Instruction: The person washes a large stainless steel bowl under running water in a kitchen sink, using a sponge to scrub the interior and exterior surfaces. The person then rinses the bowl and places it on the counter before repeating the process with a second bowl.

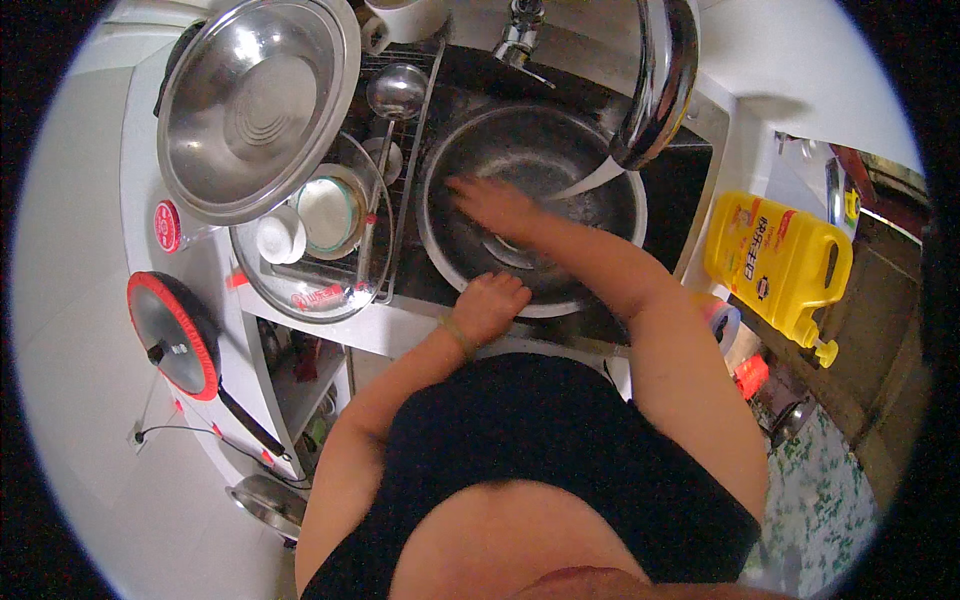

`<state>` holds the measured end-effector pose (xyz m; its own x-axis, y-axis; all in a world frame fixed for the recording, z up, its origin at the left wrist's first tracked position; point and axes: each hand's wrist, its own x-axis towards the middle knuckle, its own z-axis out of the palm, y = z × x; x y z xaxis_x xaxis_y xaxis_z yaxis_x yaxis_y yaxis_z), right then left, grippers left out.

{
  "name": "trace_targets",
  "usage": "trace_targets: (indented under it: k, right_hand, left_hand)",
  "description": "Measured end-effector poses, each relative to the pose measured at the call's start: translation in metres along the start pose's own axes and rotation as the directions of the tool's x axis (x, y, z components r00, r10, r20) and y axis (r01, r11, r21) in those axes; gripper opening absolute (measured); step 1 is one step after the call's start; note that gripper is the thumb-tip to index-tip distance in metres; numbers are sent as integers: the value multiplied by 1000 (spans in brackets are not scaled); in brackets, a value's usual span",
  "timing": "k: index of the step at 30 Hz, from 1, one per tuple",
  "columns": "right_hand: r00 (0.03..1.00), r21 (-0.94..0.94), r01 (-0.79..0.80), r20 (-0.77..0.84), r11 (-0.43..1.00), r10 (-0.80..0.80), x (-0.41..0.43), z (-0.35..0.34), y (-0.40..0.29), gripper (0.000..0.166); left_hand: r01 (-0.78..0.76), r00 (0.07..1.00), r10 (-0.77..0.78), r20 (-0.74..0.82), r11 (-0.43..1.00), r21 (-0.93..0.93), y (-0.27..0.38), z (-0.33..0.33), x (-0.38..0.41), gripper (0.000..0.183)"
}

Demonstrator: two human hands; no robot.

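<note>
A large round metal basin (534,120) sits in the dark sink (679,169) while water runs into it from the chrome faucet spout (660,82). My right hand (499,210) reaches inside the basin at its left part, with the fingers spread and slightly blurred; nothing shows in it. My left hand (491,304) rests on the basin's near rim with its fingers curled over the edge, a band around the wrist. A chrome faucet handle (523,41) stands behind the basin. Shallow water appears to lie at the basin's bottom.
Left of the sink are a wire rack (412,180), a steel ladle (397,91), a glass lid (319,300) bearing bowls, and a big steel bowl (262,112). A lidded pan (172,334) stands further left. A yellow plastic jug (772,255) with a pump stands at right.
</note>
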<state>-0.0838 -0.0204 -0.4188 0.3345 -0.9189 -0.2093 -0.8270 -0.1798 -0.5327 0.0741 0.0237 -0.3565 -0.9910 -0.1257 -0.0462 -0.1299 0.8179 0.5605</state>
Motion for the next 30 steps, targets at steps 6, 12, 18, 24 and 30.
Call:
trace_targets:
  k: [6,12,18,24,30]
  right_hand:
    - [883,186,-443,262,877,390,-41,31,4,42]
    - [894,366,-317,422,875,148,36,58,-18,27]
    - [518,570,-696,-19,435,855,81,136,204,28]
    - [697,218,-646,-222,732,681,62,96,101,46]
    - [989,453,-149,77,879,128,0,123,-8,58]
  left_hand:
    - [12,1000,-11,17,1000,-26,-3,4,0,5]
    - [20,999,-15,52,995,-93,-6,9,-1,6]
    - [-43,994,53,96,994,-105,-11,1,1,8]
    - [27,999,-25,29,997,-78,-4,4,2,5]
    - [5,1000,-5,-4,998,-65,-4,6,4,4]
